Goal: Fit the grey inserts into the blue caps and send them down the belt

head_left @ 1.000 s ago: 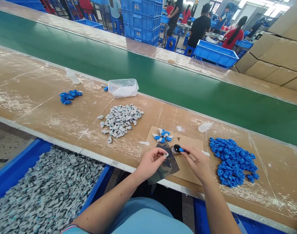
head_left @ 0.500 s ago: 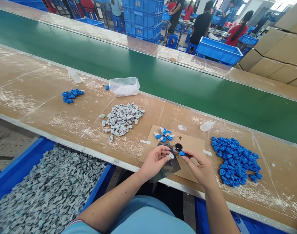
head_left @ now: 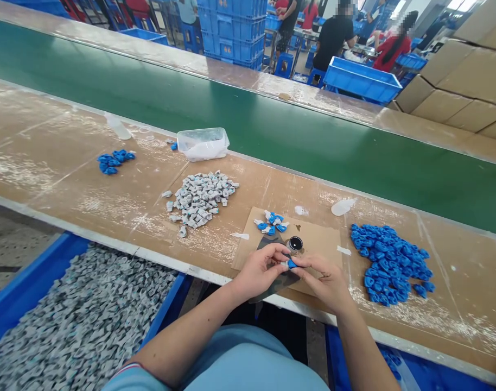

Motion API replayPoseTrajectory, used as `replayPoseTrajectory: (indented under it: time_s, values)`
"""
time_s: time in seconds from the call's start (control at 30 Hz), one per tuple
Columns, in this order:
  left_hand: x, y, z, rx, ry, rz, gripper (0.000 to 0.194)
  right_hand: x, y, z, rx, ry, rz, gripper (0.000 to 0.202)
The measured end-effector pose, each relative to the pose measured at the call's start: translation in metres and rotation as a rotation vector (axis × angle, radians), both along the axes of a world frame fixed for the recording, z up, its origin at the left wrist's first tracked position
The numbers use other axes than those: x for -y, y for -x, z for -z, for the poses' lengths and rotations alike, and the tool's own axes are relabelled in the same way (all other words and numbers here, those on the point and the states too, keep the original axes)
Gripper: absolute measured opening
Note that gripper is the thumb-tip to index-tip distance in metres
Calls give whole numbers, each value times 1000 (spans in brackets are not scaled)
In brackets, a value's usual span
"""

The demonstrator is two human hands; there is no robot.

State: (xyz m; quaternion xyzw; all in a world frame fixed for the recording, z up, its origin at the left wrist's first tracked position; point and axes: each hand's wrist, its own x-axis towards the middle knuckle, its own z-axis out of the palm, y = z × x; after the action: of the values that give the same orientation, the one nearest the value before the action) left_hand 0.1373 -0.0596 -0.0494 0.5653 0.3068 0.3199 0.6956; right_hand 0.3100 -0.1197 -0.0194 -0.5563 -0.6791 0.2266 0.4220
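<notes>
Over the dark sheet (head_left: 278, 287) at the table edge, my left hand (head_left: 264, 267) pinches a small grey-white piece (head_left: 285, 264). My right hand (head_left: 323, 278) holds a blue piece (head_left: 291, 264) against it, and the two pieces meet between my fingertips. Just beyond my fingers stands a small round pot with dark contents (head_left: 296, 244). Several joined blue and white pieces (head_left: 274, 222) lie on the cardboard sheet (head_left: 317, 241). A pile of blue pieces (head_left: 390, 263) is to the right, and a pile of grey pieces (head_left: 203, 198) to the left.
A clear plastic box (head_left: 203, 145) stands by the green belt (head_left: 248, 117). A big blue bin of grey pieces (head_left: 75, 250) is at the lower left. White bottles (head_left: 118, 127) and a small blue pile (head_left: 114, 161) lie on the table. People sit and stand beyond the belt.
My right hand has moved left from beside the pot, bringing the blue piece against the grey-white piece in my left hand. The view has shifted slightly.
</notes>
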Motion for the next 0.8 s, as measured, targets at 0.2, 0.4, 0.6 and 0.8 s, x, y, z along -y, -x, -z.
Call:
replayPoseTrajectory:
  time_s: [0.2,0.4,0.6,0.8]
  values:
    - [5,-10,0,64,143,-59,27,3,8,14,-69,-50,83,16]
    - [-21,2,-2,-128,-108,-197,18,5,-39,11,203,10,366,21]
    - [-60,15,6,-349,-323,-445,22,10,-114,6,704,369,860,27]
    - [-59,31,13,-454,-498,-482,32,9,-141,26,832,516,708,31]
